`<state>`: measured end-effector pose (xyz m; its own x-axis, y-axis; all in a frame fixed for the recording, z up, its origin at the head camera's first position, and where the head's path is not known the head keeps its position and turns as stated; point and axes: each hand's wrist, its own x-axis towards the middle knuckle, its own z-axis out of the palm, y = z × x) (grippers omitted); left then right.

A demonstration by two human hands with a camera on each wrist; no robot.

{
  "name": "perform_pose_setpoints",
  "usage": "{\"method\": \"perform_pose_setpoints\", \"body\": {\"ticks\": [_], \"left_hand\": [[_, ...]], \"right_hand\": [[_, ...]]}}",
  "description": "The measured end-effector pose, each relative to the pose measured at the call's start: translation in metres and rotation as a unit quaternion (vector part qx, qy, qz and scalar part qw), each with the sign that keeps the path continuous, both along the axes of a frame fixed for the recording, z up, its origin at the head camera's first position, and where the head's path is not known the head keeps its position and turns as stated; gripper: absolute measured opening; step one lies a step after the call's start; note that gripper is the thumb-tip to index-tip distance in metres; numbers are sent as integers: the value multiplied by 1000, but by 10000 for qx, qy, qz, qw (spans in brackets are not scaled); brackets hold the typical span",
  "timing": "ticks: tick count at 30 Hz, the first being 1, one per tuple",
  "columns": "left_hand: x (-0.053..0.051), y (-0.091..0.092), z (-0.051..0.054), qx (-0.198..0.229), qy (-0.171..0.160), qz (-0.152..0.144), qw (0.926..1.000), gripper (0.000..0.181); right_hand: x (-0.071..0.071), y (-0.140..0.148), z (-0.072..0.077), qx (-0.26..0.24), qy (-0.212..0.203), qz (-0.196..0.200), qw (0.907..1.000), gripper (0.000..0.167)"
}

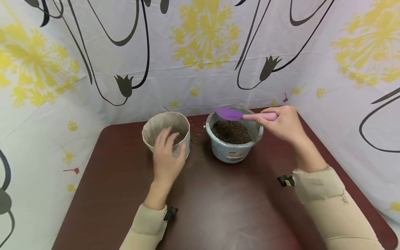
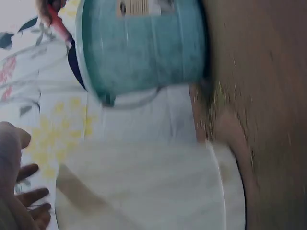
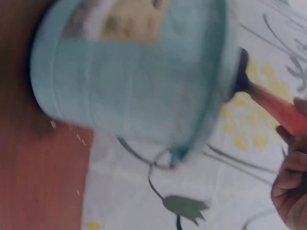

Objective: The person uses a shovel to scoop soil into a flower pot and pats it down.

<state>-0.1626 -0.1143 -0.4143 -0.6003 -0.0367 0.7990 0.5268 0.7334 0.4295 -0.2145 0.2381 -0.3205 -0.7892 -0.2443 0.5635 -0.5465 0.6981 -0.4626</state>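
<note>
My right hand (image 1: 283, 123) grips the pink handle of a small trowel (image 1: 229, 114). Its purple blade is above the rim of a blue-green bucket (image 1: 218, 147), which holds dark soil (image 1: 232, 132). In the right wrist view, the bucket (image 3: 129, 91) hides part of the trowel's dark-looking blade (image 3: 241, 72). My left hand (image 1: 167, 158), fingers spread and loosely bent, hovers over the near rim of a whitish pot (image 1: 149, 130). Some soil shows inside that pot. The left wrist view has this hand (image 2: 14, 177) just beyond the pot's rim, holding nothing.
Both containers stand near the back of a dark red-brown table (image 1: 125, 180). Soil crumbs (image 1: 200, 158) lie scattered between them. A patterned cloth (image 1: 212, 80) with yellow flowers hangs close behind the table and along both sides. The bucket has a label (image 1: 235, 155) on its front.
</note>
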Motion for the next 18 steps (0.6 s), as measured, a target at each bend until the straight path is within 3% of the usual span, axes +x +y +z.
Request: {"method": "perform_pose_setpoints", "body": {"ticks": [3, 7, 9, 13, 18], "left_hand": [[1, 24, -1, -93, 208, -606, 9979, 26], [-1, 50, -8, -437, -43, -1062, 9934, 27], [-4, 59, -11, -649, -299, -1104, 9913, 30], [-8, 70, -15, -1015, -881, -1095, 9849, 40], [-10, 77, -15, -1207, -1765, -1044, 9713, 55]], "right_hand": [[8, 7, 8, 816, -102, -293, 9962, 8], [17, 0, 11, 2063, 639, -792, 9732, 7], [18, -7, 9, 2293, 1011, -942, 9635, 6], [11, -19, 3, 2407, 1412, -903, 9560, 7], [-4, -25, -7, 3371, 1247, -557, 9315, 5]]}}
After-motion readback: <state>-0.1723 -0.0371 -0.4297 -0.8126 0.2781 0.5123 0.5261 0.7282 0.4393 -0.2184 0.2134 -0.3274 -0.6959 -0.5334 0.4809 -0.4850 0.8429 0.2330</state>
